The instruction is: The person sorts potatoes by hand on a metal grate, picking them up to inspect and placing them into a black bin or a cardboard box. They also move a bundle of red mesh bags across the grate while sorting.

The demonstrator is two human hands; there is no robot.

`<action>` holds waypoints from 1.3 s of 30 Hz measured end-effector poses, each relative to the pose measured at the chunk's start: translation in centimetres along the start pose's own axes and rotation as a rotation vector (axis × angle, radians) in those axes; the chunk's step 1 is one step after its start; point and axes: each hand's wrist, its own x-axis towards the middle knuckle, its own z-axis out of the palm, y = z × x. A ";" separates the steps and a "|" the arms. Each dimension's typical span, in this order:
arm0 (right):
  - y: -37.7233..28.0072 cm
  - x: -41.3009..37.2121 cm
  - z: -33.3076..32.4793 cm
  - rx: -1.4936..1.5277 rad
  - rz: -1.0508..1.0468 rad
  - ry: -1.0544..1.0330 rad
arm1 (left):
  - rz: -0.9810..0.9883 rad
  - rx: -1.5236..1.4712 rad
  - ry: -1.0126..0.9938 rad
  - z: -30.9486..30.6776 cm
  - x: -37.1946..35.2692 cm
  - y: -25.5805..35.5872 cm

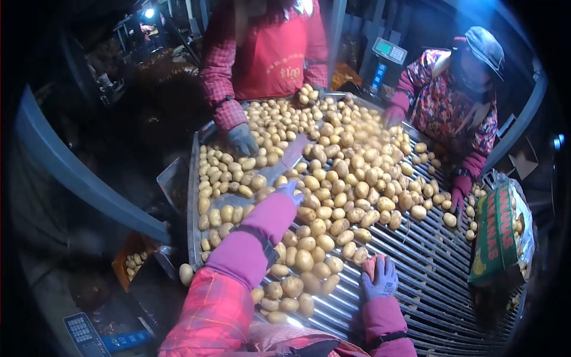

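My left hand (290, 193), in a purple-grey glove, reaches across the sorting table among the potatoes (340, 168). Its fingers look stretched out and apart at the edge of the pile, with nothing visible in them. Low on the metal rollers (431, 271) rests my right hand (382, 279), gloved alike, its fingers bent round a small reddish object (371, 268) that I cannot identify. Loose potatoes lie just left of that hand. Beyond my left hand, a flat purplish strip (294, 150) stands out between the potatoes.
Across the table, a person in a red apron (276, 62) has gloved hands at the potatoes. Another person in a patterned jacket (440, 89) works at the right side. A banana carton (496, 232) stands at the right edge. Scales (389, 50) are behind and at lower left.
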 end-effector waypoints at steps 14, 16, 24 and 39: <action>0.4 -0.7 0.7 -0.052 0.025 -0.026 | -0.501 -1.668 0.149 -6.8 -12.0 0.7; 1.2 -0.4 2.0 -0.033 -0.043 0.019 | -0.393 -1.582 0.288 -11.4 -13.0 1.6; 2.0 -0.9 2.3 -0.028 -0.099 0.034 | -0.411 -1.660 0.466 -16.5 -26.5 -9.5; 3.7 -0.3 3.7 -0.088 -0.157 0.055 | -0.243 -0.465 0.800 -22.2 -22.3 -22.3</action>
